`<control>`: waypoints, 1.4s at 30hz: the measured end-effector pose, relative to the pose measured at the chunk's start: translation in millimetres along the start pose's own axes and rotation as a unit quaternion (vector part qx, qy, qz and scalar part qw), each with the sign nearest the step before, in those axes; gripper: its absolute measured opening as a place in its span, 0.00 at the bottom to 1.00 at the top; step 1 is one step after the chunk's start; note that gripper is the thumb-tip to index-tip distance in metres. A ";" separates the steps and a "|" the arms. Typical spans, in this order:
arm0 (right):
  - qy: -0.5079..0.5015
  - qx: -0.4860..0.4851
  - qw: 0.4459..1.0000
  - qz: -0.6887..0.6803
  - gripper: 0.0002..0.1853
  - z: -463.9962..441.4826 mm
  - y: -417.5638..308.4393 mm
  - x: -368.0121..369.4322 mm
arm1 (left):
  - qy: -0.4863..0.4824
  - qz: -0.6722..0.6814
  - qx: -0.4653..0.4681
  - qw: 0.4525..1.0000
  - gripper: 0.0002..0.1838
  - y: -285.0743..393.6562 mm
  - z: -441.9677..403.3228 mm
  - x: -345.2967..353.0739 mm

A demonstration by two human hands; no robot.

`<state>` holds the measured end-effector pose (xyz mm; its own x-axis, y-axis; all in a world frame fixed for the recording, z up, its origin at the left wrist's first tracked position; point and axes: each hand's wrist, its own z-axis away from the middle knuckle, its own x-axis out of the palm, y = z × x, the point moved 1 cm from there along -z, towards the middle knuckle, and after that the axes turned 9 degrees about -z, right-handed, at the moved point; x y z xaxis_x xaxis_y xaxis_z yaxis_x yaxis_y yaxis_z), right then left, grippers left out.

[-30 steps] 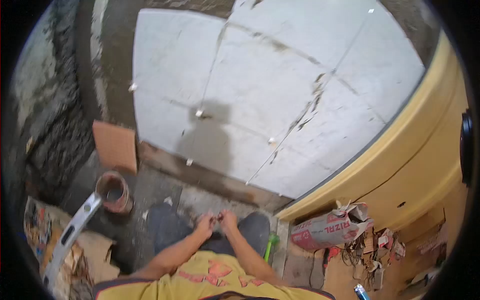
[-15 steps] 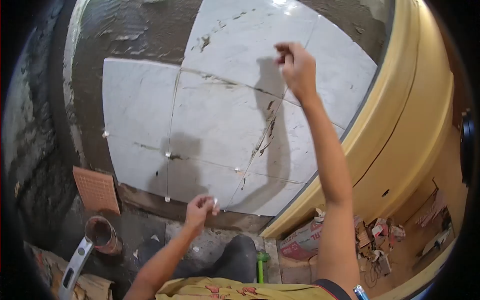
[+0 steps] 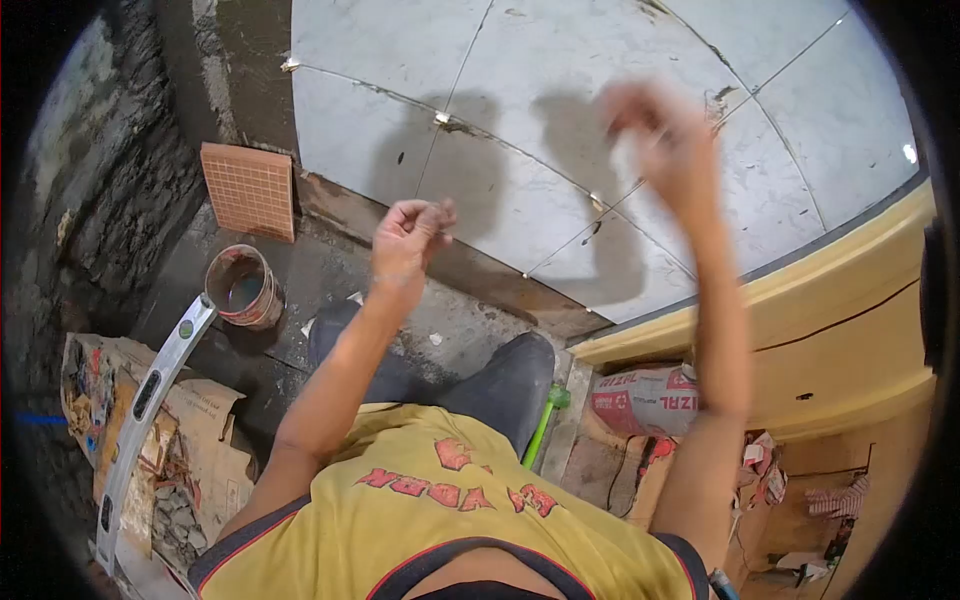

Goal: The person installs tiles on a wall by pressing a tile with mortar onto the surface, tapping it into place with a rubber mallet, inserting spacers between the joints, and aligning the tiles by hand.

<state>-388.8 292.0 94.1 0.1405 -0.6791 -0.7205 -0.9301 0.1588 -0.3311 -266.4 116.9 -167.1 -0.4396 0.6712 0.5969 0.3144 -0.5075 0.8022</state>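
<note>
Large white tiles [image 3: 540, 80] cover the wall ahead, with small white spacers [image 3: 442, 118] in some joints. My left hand [image 3: 408, 240] is raised before the wall's lower edge, fingers curled and pinched together; anything between them is too small to make out. Higher and to the right, my right hand [image 3: 662, 135] is in front of the tiles near a joint, blurred by motion. Its fingers are smeared, and I cannot see whether they hold something. Another spacer [image 3: 597, 202] sits at a tile crossing below my right hand.
A reddish bucket [image 3: 246, 288], a silver level [image 3: 152, 395] and an orange tile [image 3: 250, 190] are at the left. A green-headed mallet [image 3: 546, 420] lies by my knee. A red-and-grey bag [image 3: 640, 400] lies beside the yellow curved surface [image 3: 840, 320] at the right.
Both hands have risen from my lap and moved apart. Since half a second ago, the view has tilted down, showing more of the shirt and floor; the right hand has become blurred.
</note>
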 end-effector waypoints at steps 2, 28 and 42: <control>-0.030 0.081 0.993 -0.078 0.12 77.6 -5.6 81.1 | -0.004 -0.009 -0.014 1.000 0.07 -27.9 6.6 -16.5; 0.117 0.281 0.910 -0.281 0.09 218.6 5.7 196.7 | -0.069 -0.459 0.144 0.874 0.06 -50.8 60.9 -16.9; -0.266 0.587 0.765 0.016 0.16 420.5 209.4 448.0 | 0.081 -0.257 -0.229 0.935 0.12 -113.4 152.9 -195.6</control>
<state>-378.0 322.4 -554.2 0.5314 -0.3235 -0.7829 -0.0353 0.9149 -0.4021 -87.4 125.8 -373.0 -0.5663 0.8188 0.0942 -0.3509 -0.3430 0.8713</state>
